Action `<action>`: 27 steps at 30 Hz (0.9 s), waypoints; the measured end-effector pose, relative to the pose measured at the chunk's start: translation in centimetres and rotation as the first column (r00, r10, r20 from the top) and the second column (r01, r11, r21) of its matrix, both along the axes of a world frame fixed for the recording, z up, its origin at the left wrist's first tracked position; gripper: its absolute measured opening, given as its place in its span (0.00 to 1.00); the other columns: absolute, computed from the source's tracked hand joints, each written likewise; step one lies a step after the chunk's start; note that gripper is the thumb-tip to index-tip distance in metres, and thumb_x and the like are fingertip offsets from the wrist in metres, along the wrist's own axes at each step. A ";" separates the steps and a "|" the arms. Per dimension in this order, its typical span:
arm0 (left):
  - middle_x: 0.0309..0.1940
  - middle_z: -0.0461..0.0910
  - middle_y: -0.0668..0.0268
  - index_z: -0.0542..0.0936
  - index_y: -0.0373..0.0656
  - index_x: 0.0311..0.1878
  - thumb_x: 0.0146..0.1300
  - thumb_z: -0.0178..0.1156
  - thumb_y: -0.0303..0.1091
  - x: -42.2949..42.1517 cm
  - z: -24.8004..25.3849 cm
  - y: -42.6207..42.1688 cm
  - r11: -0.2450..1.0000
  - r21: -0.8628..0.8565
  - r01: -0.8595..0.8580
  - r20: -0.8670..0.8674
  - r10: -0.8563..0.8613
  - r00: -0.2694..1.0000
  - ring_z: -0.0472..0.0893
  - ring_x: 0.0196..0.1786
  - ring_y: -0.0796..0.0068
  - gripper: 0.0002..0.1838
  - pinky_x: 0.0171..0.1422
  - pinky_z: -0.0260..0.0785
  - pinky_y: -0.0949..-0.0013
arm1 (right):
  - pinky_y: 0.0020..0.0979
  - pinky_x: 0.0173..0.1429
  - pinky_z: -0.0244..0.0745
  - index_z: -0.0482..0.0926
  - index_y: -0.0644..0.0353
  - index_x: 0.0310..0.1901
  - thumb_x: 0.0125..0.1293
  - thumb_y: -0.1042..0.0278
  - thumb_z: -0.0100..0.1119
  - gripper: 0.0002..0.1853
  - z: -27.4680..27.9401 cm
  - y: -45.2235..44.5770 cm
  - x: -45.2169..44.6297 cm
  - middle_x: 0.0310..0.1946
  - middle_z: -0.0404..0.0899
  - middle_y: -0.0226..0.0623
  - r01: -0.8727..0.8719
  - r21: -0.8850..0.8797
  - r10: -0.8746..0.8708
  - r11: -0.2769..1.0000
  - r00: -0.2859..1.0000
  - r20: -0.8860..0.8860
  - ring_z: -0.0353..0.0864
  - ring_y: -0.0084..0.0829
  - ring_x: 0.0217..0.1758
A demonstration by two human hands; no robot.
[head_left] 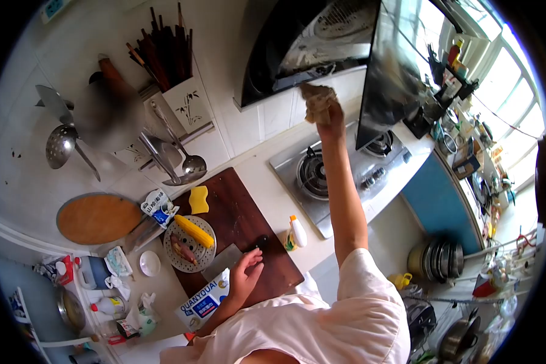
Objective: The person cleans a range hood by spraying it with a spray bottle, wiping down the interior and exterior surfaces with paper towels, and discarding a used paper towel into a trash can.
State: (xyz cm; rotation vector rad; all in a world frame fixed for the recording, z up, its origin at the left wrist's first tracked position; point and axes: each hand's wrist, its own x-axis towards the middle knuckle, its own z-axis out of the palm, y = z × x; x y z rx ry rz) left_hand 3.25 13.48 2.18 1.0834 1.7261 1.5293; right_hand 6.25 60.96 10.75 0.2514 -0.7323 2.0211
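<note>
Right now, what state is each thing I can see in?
Right hand: grip closed on the cloth
Cloth: crumpled
Left hand: open, fingers loosely bent
Corn: husked, lying on the perforated plate
Yellow sponge: lying flat
Burners: no flame visible
White bottle: orange top on
Chopsticks: standing in their holder

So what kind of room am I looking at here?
It's a kitchen, most likely in a home. You can tell from the gas stove set into the counter, the range hood above it, and the ladle hanging on the wall.
</note>
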 end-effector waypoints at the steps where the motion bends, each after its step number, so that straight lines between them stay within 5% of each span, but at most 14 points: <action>1: 0.47 0.80 0.58 0.74 0.36 0.57 0.60 0.60 0.22 0.0 0.1 0.3 1.000 0.012 0.012 0.013 -0.012 1.000 0.82 0.47 0.70 0.20 0.52 0.75 0.70 | 0.35 0.51 0.76 0.72 0.59 0.55 0.67 0.69 0.49 0.15 -1.0 -1.7 1.3 0.44 0.78 0.36 -0.136 0.097 0.137 0.986 0.991 -0.008 0.78 0.35 0.49; 2: 0.48 0.80 0.58 0.74 0.36 0.57 0.60 0.60 0.22 0.0 0.2 0.7 0.999 0.024 0.025 0.027 -0.025 0.999 0.82 0.47 0.70 0.20 0.52 0.75 0.70 | 0.38 0.51 0.78 0.73 0.65 0.50 0.64 0.70 0.51 0.14 -1.1 -4.7 1.5 0.43 0.79 0.42 0.086 -0.347 -0.081 0.934 0.996 0.028 0.81 0.39 0.42; 11: 0.53 0.77 0.58 0.70 0.34 0.61 0.64 0.57 0.23 2.5 2.2 5.4 0.986 0.056 0.158 0.042 -0.160 0.986 0.79 0.52 0.72 0.21 0.59 0.71 0.70 | 0.38 0.50 0.81 0.74 0.61 0.54 0.64 0.71 0.52 0.17 -5.8 -14.4 12.8 0.46 0.81 0.41 0.013 -0.577 0.054 0.816 0.993 0.100 0.83 0.37 0.45; 16: 0.51 0.78 0.58 0.72 0.33 0.59 0.63 0.57 0.22 7.3 3.4 8.9 0.986 0.076 0.149 0.078 -0.155 0.985 0.80 0.50 0.71 0.20 0.57 0.72 0.69 | 0.40 0.56 0.78 0.70 0.59 0.61 0.64 0.68 0.56 0.23 -3.5 -15.2 20.9 0.50 0.79 0.39 0.214 -0.550 -0.090 0.807 0.966 0.243 0.80 0.35 0.51; 21: 0.50 0.79 0.58 0.73 0.34 0.58 0.62 0.57 0.20 17.2 3.4 15.4 0.959 0.029 0.280 0.052 -0.281 0.958 0.80 0.50 0.71 0.20 0.57 0.72 0.69 | 0.45 0.57 0.78 0.71 0.59 0.57 0.67 0.65 0.55 0.18 -4.5 -10.6 34.6 0.51 0.78 0.43 0.055 -0.443 -0.067 0.895 0.998 -0.012 0.80 0.39 0.52; 27: 0.51 0.78 0.58 0.72 0.34 0.59 0.62 0.56 0.19 32.9 1.4 26.0 0.910 0.051 0.411 0.189 -0.413 0.891 0.80 0.51 0.70 0.21 0.58 0.71 0.69 | 0.33 0.51 0.80 0.70 0.57 0.55 0.65 0.64 0.59 0.19 -4.2 -3.2 56.1 0.47 0.79 0.36 0.420 -0.405 -0.378 0.812 0.908 0.182 0.81 0.31 0.48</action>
